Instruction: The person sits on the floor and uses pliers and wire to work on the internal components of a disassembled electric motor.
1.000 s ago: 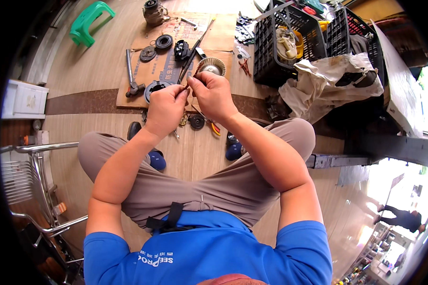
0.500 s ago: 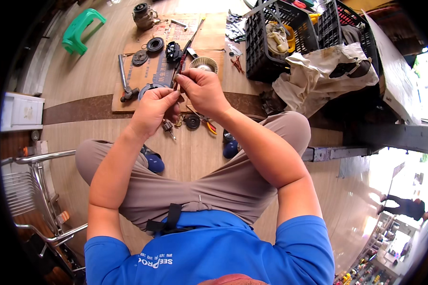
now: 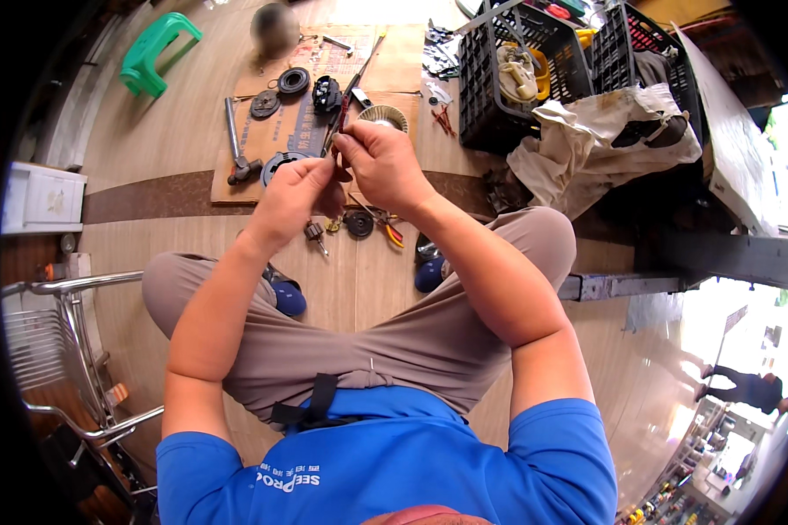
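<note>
My left hand point(image 3: 293, 197) and my right hand point(image 3: 383, 164) meet in front of me above my knees. Together they pinch a small dark part point(image 3: 336, 150) between the fingertips; what it is stays too small to tell. Just beyond the hands lies a flat sheet of cardboard point(image 3: 394, 66) on the wooden floor. On it rest a hammer point(image 3: 235, 144), dark round discs point(image 3: 293, 80), a black housing point(image 3: 327, 93) and a ribbed pale ring point(image 3: 383, 115). Below the hands, on the floor, lie a small rotor point(image 3: 315, 234), a dark round piece point(image 3: 358, 224) and orange-handled pliers point(image 3: 387, 229).
Two black plastic crates point(image 3: 490, 96) with cables and tools stand at the upper right, a dirty cloth point(image 3: 587, 149) draped beside them. A green stool point(image 3: 153, 52) is at upper left, a white box point(image 3: 39, 199) at left, a metal chair frame point(image 3: 70, 350) at lower left.
The hands have stayed together on the small part. The view has shifted slightly, so the hands sit a little higher and the cardboard nearer the top edge.
</note>
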`<move>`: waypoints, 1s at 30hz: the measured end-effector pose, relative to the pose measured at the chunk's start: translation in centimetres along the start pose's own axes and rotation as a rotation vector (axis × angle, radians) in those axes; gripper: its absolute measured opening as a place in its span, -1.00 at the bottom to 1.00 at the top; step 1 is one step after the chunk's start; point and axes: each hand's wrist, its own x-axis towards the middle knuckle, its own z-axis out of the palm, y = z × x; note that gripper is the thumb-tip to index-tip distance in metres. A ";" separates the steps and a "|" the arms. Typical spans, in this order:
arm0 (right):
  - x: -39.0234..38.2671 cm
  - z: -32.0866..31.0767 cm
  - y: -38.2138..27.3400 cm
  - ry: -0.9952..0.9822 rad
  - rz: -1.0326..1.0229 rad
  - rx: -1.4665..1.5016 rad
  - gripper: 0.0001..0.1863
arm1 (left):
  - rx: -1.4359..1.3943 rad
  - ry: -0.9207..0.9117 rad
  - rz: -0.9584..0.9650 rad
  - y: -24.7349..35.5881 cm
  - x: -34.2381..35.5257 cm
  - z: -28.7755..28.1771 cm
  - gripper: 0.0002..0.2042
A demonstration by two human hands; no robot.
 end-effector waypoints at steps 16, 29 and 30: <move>-0.8 1.0 0.2 0.114 0.011 -0.172 -0.78 | 0.623 0.364 0.468 0.7 -0.3 1.0 -0.79; -0.7 0.2 -0.5 -0.059 0.147 0.178 -0.82 | -0.088 -0.007 0.015 0.7 -0.5 -0.7 -0.77; -0.7 0.1 -0.8 -0.122 0.204 0.334 -0.83 | -0.540 -0.227 -0.178 0.4 -0.5 -1.3 -0.74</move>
